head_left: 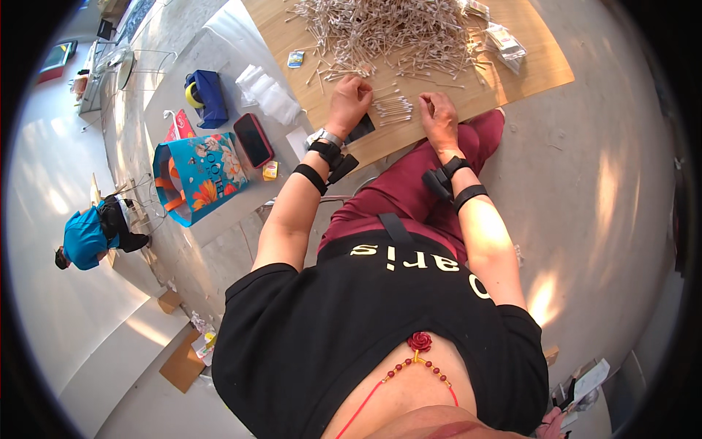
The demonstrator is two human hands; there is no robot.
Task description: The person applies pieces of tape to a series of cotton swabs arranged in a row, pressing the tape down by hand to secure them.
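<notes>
Between my hands a small row of cotton swabs [393,107] lies roughly side by side on the wooden tabletop [537,69]. My left hand [349,102] is at the row's left, near the edge of a large loose heap of cotton swabs [395,33]. Its fingers are bent and pinched together; what is in them, if anything, is too small to make out. On the row's right, my right hand [439,121] rests with curled fingers drawn together, their contents hidden. A flat black piece [361,129] lies beside my left wrist.
Clear packets of swabs [504,42] lie right of the heap, a small blue packet [295,59] left. On the adjoining surface are white plastic bags [269,95], a blue tape dispenser [210,100], a phone [254,140] and a floral bag [201,175]. Another person [91,233] sits far left.
</notes>
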